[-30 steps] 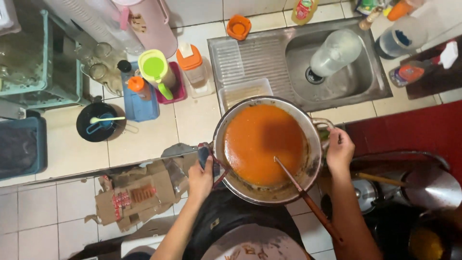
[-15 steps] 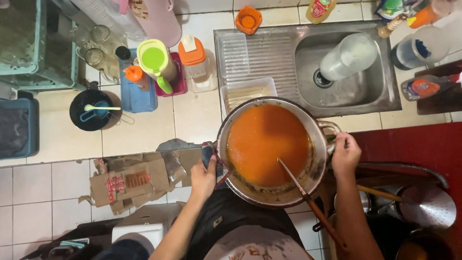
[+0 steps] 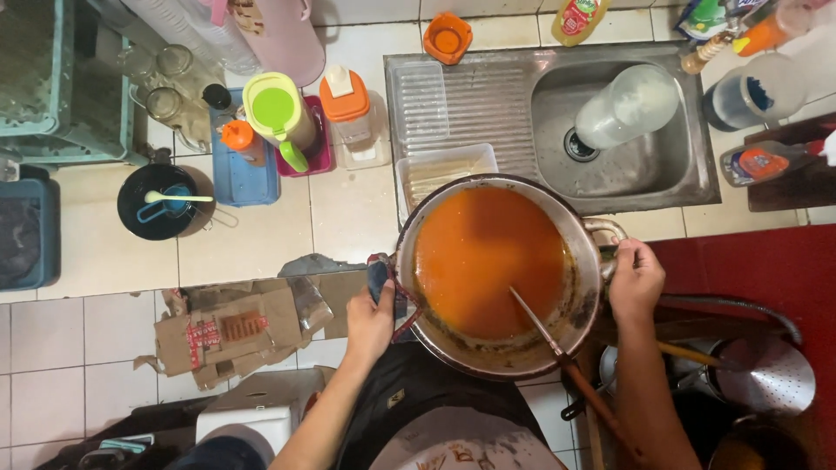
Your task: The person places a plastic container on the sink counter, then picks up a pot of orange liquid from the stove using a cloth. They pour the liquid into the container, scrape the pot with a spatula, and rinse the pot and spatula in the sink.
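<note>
Bare forearms, no sleeves; dark apron over a pale printed top

— Orange in the pot, silver rim; at two o'clock, steel-grey sink.
— At ten o'clock: lime-green jug, blue tray, black bowl. White tiles.

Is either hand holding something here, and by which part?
Both hold the large pot of orange liquid by its side handles: the left hand grips the near-side handle through a dark cloth, the right hand the opposite metal handle.
</note>
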